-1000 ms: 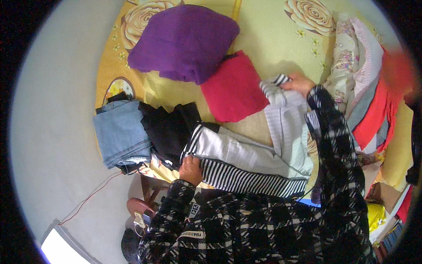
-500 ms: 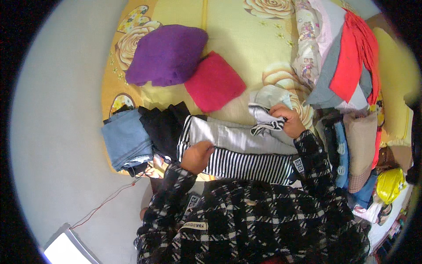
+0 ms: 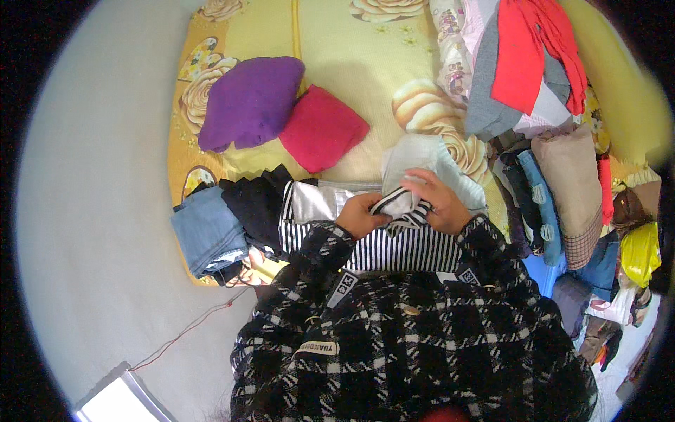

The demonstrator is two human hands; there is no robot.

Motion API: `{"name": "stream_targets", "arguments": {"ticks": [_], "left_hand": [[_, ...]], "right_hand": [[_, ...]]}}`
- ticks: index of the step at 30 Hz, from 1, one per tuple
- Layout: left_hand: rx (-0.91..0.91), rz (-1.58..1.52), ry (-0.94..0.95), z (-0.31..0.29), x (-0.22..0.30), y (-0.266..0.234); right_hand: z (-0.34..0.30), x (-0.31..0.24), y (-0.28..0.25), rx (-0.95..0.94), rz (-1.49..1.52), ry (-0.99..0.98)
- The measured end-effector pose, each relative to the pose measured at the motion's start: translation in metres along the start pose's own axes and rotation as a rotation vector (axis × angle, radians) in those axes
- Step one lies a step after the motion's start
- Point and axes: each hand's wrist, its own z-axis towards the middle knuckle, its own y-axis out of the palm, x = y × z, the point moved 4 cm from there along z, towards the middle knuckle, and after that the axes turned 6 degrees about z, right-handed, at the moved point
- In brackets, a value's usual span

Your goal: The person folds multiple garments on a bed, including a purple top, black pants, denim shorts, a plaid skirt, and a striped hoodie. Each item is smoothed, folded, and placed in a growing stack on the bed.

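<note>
A: What lies nearest the person?
B: The striped garment (image 3: 425, 252), black-and-white stripes with pale grey cloth, spread along the near edge of the bed (image 3: 344, 53).
A: And the hands?
B: Close together over it. The left hand (image 3: 361, 215) grips a bunched striped edge between thumb and fingers; the right hand (image 3: 443, 200) clasps the same bunch from the other side.
A: What sits at the near left corner?
B: Folded blue jeans (image 3: 209, 231), with black clothes (image 3: 254, 207) between them and the striped garment.
A: Off to the right?
B: A tan garment (image 3: 569, 179) beside other clothes; I can't tell what they rest on.
A: Farther in?
B: A crimson folded cloth (image 3: 325, 130), touching a purple folded cloth (image 3: 253, 102) that lies toward the left edge.
A: And over at the far right?
B: A bright red garment (image 3: 520, 60), draped on a grey one (image 3: 485, 105).
</note>
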Motion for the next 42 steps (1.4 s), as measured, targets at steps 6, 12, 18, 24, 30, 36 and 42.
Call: {"name": "stream_targets", "arguments": {"ticks": [6,12,18,24,30,36,42], "left_hand": [[0.318,0.567,0.661,-0.026,0.043,0.007],[0.157,0.698,0.770,-0.044,0.054,0.032],[0.090,0.809,0.745,-0.045,0.049,0.038],[0.119,0.677,0.625,-0.044,0.034,0.031],[0.407,0.437,0.566,-0.043,0.041,0.018],[0.621,0.337,0.480,-0.026,0.053,-0.018],[0.507,0.559,0.375,-0.018,0.040,-0.023]], "right_hand": [[-0.015,0.014,0.006,0.105,0.102,0.215],[-0.018,0.007,-0.001,0.196,-0.002,0.109],[-0.022,0.014,0.008,-0.040,-0.148,0.112],[-0.028,0.022,0.006,0.228,-0.172,0.097],[-0.024,0.020,-0.002,0.262,-0.097,-0.001],[-0.022,0.013,0.002,0.102,0.074,0.078],[-0.022,0.017,0.001,0.113,0.278,0.114]]}}
